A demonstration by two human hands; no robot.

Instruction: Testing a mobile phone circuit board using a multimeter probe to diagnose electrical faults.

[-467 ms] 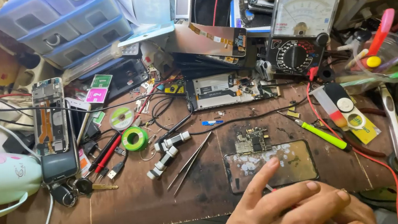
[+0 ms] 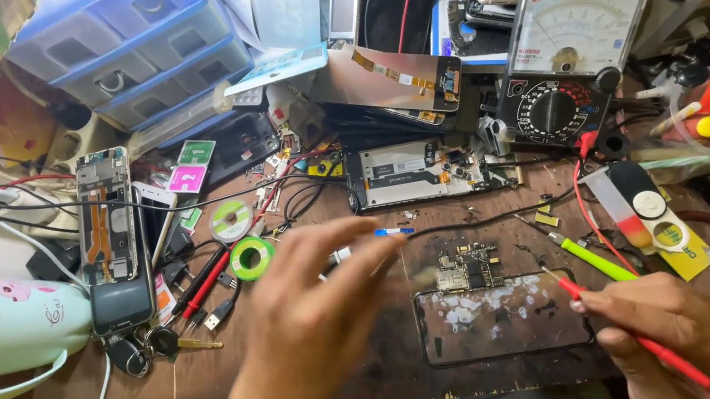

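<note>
**A red probe near a tiny board on a crowded worktop**

The right hand point(image 2: 678, 327) pinches a thin red probe point(image 2: 623, 324) in its fingers, with the tip pointing up and left. The tip hangs near the small green circuit board point(image 2: 469, 268), which lies at the top edge of a dark glass panel point(image 2: 503, 317). I cannot tell if the tip touches anything. The left hand point(image 2: 315, 317) floats over the worktop point(image 2: 377, 377) with its fingers spread wide, holding nothing.

What could go wrong? The probe tip is sharp and the board's parts are tiny. I think a small slip could scratch the board or touch two bits at once. The red wire runs back to the meter with a dial point(image 2: 569, 65), so a tug might drag it over loose things. The left hand is blurred, and it might bump the green roll of tape point(image 2: 251, 257).

Labels: a pink square card point(image 2: 187, 178) lies just below a green one point(image 2: 200, 150), left of the middle. A yellow label point(image 2: 681, 245) sits at the right, under a white and black tool. A pale blue flat card point(image 2: 277, 67) lies near the blue drawers point(image 2: 129, 51).
</note>
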